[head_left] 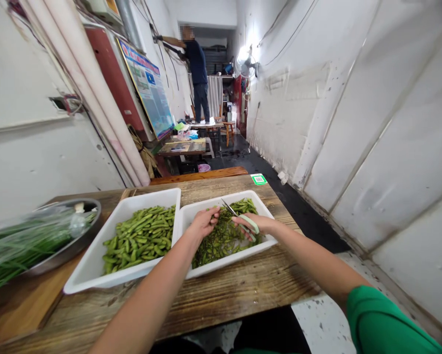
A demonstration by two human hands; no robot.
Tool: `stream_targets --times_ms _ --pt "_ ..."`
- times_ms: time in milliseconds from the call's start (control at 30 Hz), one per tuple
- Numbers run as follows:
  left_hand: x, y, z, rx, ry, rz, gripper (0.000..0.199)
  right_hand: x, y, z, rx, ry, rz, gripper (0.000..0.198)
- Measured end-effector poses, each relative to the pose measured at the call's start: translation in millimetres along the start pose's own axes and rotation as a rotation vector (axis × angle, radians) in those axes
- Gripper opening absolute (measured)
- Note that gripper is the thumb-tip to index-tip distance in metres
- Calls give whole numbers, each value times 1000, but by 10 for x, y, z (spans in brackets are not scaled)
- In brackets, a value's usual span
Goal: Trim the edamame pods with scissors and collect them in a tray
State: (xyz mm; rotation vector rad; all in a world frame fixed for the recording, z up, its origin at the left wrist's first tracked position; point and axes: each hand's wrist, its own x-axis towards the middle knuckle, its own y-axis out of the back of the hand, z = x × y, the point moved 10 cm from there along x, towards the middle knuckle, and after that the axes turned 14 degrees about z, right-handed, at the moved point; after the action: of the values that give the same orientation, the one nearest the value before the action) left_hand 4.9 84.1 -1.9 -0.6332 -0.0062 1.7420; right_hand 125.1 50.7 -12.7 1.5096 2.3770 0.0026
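Note:
My right hand (250, 226) grips scissors (253, 224) with pale green handles, their blades pointing up and left. Close to the blade tips, my left hand (206, 222) is closed, its fingers pinching what looks like a green edamame pod, mostly hidden by the fingers. Both hands are over the right white tray (213, 265), where trimmed bits and loose edamame pods (213, 247) lie scattered. A second white tray (91, 284), touching it on the left, is heaped with whole green edamame pods (141, 233).
A metal bowl (64, 253) with bagged green stalks (25, 246) sits left on a wooden board (25, 314). The trays rest on a wooden table (243, 290). Farther back, a person (196, 64) stands on a table, reaching toward wall cables. A wooden bench (206, 174) lies beyond the table.

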Motion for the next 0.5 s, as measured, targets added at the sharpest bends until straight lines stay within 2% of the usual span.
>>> stream_targets --times_ms 200,433,500 --pt "7 -13 -16 16 -41 49 10 -11 -5 -21 4 22 18 41" --pt "26 -79 -92 108 -47 -7 6 -35 44 -55 -27 33 90 37" --pt "53 -23 -24 189 -117 23 6 -60 48 -57 -48 33 88 36"
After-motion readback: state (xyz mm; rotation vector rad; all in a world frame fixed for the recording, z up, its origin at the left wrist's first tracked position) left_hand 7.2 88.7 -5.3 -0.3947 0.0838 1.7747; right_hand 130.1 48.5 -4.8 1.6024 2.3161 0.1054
